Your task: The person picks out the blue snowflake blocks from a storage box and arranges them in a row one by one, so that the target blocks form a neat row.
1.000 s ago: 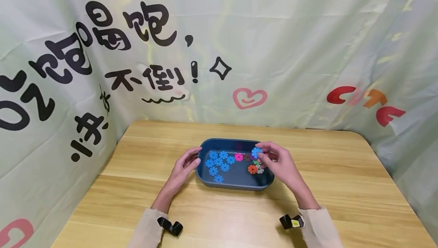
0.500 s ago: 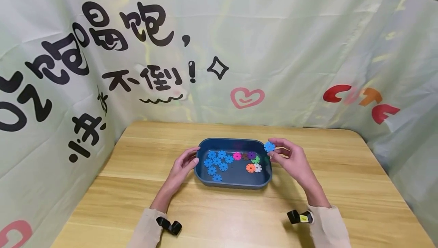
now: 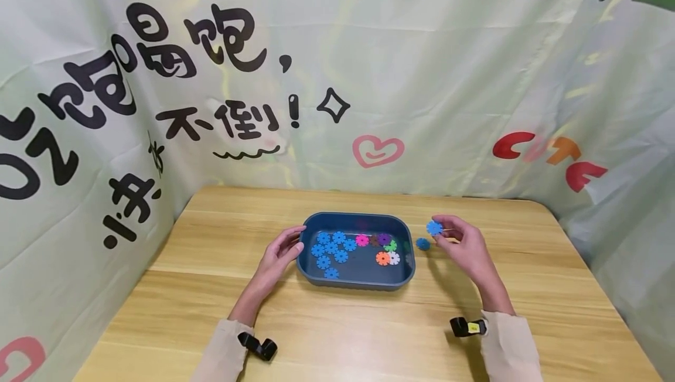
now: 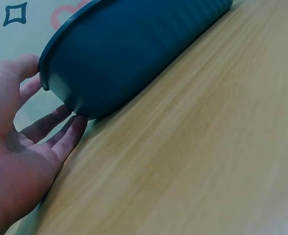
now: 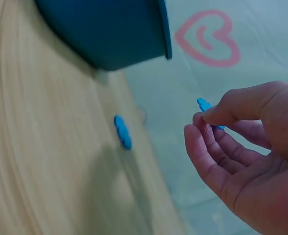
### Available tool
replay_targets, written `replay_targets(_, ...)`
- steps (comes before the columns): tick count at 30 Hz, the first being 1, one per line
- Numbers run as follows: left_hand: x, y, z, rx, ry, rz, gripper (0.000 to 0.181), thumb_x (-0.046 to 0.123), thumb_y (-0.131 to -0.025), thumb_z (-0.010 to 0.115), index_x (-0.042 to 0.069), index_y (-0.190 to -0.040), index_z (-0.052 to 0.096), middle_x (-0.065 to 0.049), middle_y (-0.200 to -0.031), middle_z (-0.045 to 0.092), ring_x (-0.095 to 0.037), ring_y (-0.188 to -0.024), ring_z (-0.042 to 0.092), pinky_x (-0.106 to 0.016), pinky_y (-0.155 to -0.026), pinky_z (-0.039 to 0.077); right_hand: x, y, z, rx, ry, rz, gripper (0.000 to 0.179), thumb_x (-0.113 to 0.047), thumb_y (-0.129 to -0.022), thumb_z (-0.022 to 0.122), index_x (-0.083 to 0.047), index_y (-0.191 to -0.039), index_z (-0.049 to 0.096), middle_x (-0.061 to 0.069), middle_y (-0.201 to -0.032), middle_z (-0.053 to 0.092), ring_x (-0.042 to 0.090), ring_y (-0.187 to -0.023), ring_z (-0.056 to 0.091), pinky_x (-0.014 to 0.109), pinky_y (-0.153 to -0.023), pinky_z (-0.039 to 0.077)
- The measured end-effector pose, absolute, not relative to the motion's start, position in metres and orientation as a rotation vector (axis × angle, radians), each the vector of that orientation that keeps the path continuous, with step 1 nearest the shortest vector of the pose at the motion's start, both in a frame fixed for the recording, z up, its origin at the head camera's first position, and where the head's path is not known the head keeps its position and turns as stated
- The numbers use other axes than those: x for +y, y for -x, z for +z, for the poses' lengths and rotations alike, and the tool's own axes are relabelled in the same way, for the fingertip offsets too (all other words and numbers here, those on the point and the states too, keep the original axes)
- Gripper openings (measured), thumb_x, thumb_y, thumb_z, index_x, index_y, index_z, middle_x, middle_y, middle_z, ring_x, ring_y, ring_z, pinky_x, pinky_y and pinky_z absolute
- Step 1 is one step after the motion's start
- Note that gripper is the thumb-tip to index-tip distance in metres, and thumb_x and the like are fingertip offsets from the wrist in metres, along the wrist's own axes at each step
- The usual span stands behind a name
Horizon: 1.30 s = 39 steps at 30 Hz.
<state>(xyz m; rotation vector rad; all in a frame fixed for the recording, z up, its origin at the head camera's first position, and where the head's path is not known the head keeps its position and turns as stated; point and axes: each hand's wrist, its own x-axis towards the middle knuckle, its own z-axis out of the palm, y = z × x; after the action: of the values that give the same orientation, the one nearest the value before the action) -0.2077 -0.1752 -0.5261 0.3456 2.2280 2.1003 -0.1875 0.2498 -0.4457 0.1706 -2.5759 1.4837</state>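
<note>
A dark blue tray (image 3: pixel 358 282) stands on the table. Its left end is held by my left hand (image 3: pixel 279 251), thumb at the rim and other fingers against the outer wall in the left wrist view. Between thumb and fingertips, my right hand (image 3: pixel 464 247) pinches a blue snowflake disc (image 3: pixel 435 228) above the table, right of the tray. Another blue snowflake disc (image 3: pixel 423 244) lies on the table between tray and right hand. Inside the tray, several blue discs (image 3: pixel 330 248) cluster at left; pink (image 3: pixel 362 241), brown, purple (image 3: pixel 384 239), green, orange (image 3: pixel 382 258) and white discs lie at right.
The wooden table (image 3: pixel 316 335) extends around the tray. A printed cloth (image 3: pixel 432 89) hangs behind it and along both sides. Each wrist wears a black camera, such as the right wrist's camera (image 3: pixel 466 327).
My right hand has carried its blue disc rightward, from over the tray to beyond its right end. A blue disc on the table there is now visible. My left hand stays at the tray.
</note>
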Motion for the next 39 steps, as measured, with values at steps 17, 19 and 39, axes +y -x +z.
replay_targets(17, -0.182, 0.212, -0.525, 2.247, -0.319, 2.085, 0.041, 0.034, -0.103, 0.064, 0.025, -0.142, 0.058, -0.003, -0.147, 0.053, -0.027, -0.137, 0.049, -0.030, -0.104, 0.050, 0.270, 0.206, -0.481, -2.792, -0.052, 1.305, 0.036, 0.000, -0.093, 0.071, 0.009, -0.127, 0.064, 0.017, -0.099, 0.068, 0.024, -0.088, 0.062, 0.019, -0.066, 0.051)
replay_targets(19, -0.182, 0.212, -0.526, 2.247, -0.320, 2.082, 0.041, 0.033, -0.103, 0.064, 0.025, -0.142, 0.058, -0.004, -0.147, 0.054, -0.027, -0.137, 0.049, -0.030, -0.104, 0.050, 0.270, 0.206, -0.484, -2.804, -0.048, 1.301, 0.035, 0.000, -0.092, 0.073, 0.010, -0.125, 0.064, 0.016, -0.098, 0.067, 0.023, -0.087, 0.060, 0.020, -0.063, 0.051)
replay_targets(39, -0.177, 0.210, -0.528, 2.252, -0.332, 2.073, 0.040, 0.031, -0.103, 0.064, 0.025, -0.142, 0.059, -0.003, -0.147, 0.053, -0.026, -0.137, 0.049, -0.028, -0.104, 0.049, 0.278, 0.205, -0.491, -2.907, -0.070, 1.198, 0.032, -0.006, -0.093, 0.074, 0.008, -0.121, 0.067, 0.017, -0.102, 0.066, 0.025, -0.086, 0.054, 0.027, -0.066, 0.047)
